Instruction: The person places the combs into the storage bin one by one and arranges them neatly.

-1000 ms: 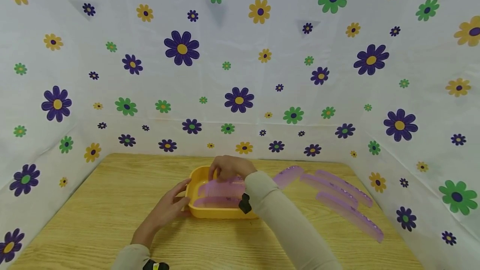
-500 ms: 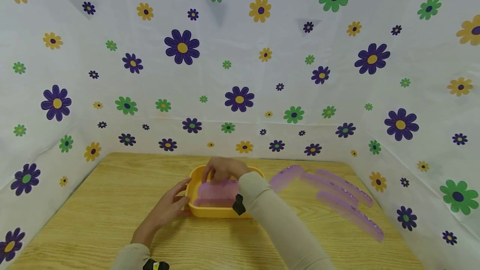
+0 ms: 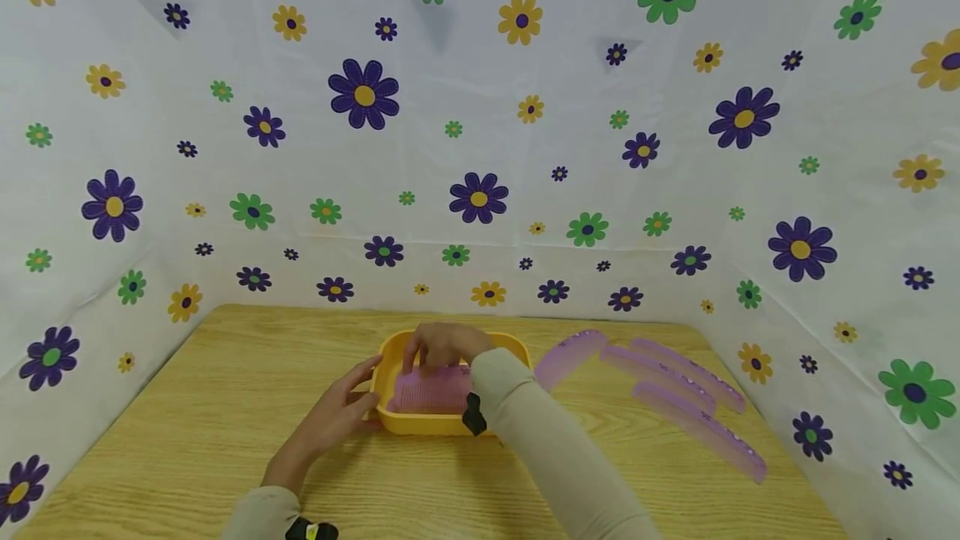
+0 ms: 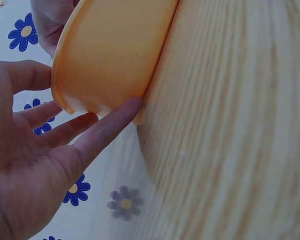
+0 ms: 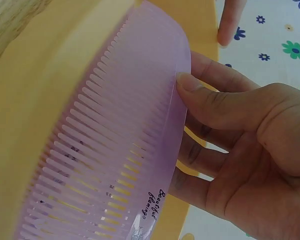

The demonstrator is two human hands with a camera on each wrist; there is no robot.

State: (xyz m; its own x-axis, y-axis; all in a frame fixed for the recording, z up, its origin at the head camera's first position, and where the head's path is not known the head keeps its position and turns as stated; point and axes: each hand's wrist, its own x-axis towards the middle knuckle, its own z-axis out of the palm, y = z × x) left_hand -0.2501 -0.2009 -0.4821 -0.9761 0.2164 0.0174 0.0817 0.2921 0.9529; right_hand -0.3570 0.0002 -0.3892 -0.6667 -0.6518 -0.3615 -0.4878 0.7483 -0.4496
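Observation:
A yellow plastic tray [image 3: 438, 425] stands on the wooden table, with purple combs inside. In the head view my right hand [image 3: 447, 344] is over the tray, holding a comb [image 3: 435, 390] by its spine. The right wrist view has this translucent comb [image 5: 140, 65] close up, thumb on its near face and fingers behind; "Beautiful flamingo" is printed on it. It overlaps another comb in the tray, mostly hidden. My left hand [image 3: 333, 422] is at the tray's left end. Its outstretched fingers touch the tray wall [image 4: 110, 60] in the left wrist view.
Right of the tray, one purple comb [image 3: 572, 355] lies slanted close to it. Farther right lie a middle comb [image 3: 667, 375], a back comb [image 3: 697, 372] and a front comb [image 3: 701, 432]. A white flower-printed cloth [image 3: 510, 148] hangs behind and along both sides.
My right hand has brought the comb slightly left, then down and nearer, over the one lying in the tray. The left hand keeps its place at the tray's end.

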